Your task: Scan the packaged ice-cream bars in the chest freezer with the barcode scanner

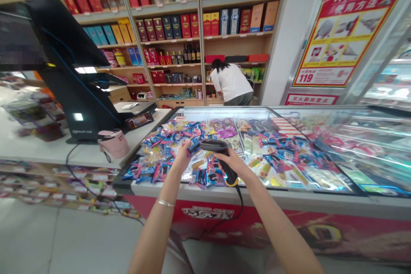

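My right hand [229, 160] is wrapped around the handle of a black corded handheld barcode scanner [219, 154], whose head points left. My left hand [181, 158] holds a small blue wrapped ice-cream packet [194, 147] up close to the scanner head, above the freezer. Both hands are over a chest freezer [250, 190] with a glass lid. Many bagged frozen treats [154, 158] in blue, pink and yellow wrappers lie heaped inside it. A thin bangle [165, 203] circles my left wrist.
A white checkout counter [64, 150] to the left holds a black POS terminal [80, 94] and a pink cap [114, 144]. The scanner's cable [239, 205] hangs down the freezer's red front. A person [231, 83] in a white top bends by wooden shelves [167, 30] of boxed liquor.
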The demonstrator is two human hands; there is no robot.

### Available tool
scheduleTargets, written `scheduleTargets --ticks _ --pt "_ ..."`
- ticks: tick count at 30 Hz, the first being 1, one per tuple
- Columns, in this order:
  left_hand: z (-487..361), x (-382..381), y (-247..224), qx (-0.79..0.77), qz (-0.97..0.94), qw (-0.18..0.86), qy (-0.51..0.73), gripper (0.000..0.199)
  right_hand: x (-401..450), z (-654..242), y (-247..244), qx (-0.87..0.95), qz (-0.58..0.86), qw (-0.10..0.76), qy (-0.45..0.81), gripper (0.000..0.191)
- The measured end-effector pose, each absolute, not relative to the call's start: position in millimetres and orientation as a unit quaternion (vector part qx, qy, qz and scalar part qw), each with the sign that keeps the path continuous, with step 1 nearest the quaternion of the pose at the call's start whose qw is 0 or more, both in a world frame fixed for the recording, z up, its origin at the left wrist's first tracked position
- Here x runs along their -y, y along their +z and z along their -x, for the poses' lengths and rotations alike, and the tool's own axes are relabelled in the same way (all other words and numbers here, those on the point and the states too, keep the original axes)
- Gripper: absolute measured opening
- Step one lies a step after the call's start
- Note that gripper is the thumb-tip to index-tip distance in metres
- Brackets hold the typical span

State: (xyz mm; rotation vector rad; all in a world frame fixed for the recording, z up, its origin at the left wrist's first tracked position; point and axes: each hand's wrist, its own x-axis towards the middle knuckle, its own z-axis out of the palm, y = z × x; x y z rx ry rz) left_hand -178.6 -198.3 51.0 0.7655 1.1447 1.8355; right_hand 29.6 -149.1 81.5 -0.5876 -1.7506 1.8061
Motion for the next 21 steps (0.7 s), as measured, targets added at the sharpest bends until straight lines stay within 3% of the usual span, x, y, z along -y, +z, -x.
scheduleTargets --ticks 5,21 --pt "160 213 61 -0.450 -0.261 0.470 0.713 0.045 172 -39 88 0.692 0.198 0.240 0.652 0.015" --pt "160 215 78 -0.510 -0.319 0.425 0.677 0.058 177 -36 99 0.687 0.204 0.261 0.646 0.016"
